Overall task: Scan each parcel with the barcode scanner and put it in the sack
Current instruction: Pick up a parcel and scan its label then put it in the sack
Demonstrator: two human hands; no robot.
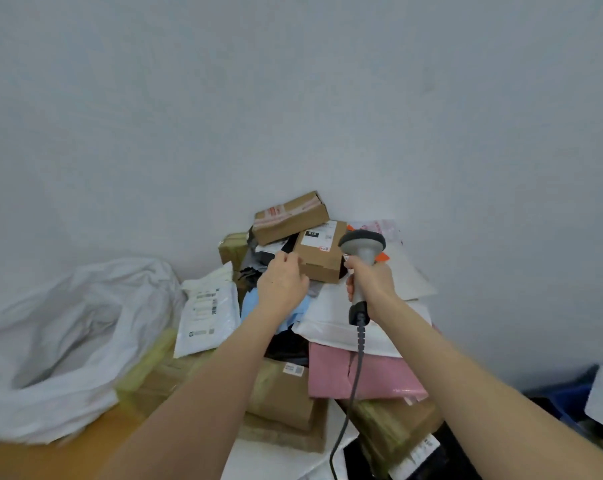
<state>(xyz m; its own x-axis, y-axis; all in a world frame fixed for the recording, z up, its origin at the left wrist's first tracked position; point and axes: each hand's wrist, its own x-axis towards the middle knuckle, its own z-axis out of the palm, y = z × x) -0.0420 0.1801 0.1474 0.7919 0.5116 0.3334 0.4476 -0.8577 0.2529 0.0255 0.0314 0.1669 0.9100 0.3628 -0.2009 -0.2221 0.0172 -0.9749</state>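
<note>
The small brown cardboard box (322, 261) lies on top of the heap of parcels, at one o'clock from the left hand (282, 280) and touching it. The hand's fingers are curled over the box's near-left edge, knuckles up (where the thumb sits cannot be told). The box is flat and square-cornered, of matt corrugated card, with a white printed label on its lid.

At three o'clock from that box, the right hand (371, 287) is wrapped tight round the handle of the grey plastic barcode scanner (361, 242). The scanner's broad, rounded head stands upright just beside the box's right edge. Its dark coiled cable (361, 336) drops from the butt toward six o'clock.

The crumpled white plastic sack (68, 341) lies well apart at eight o'clock from the left hand, slack and glossy on the orange-brown table (33, 459).

At twelve o'clock from the held box, a second brown carton with red-printed tape (289, 216) sits tilted. A smooth white poly mailer with black labels (206, 313) leans at nine o'clock of the left forearm. Under the right forearm lie a white padded envelope (331, 323) and, nearer, a pink bubble mailer (331, 375) with a dimpled surface.
</note>
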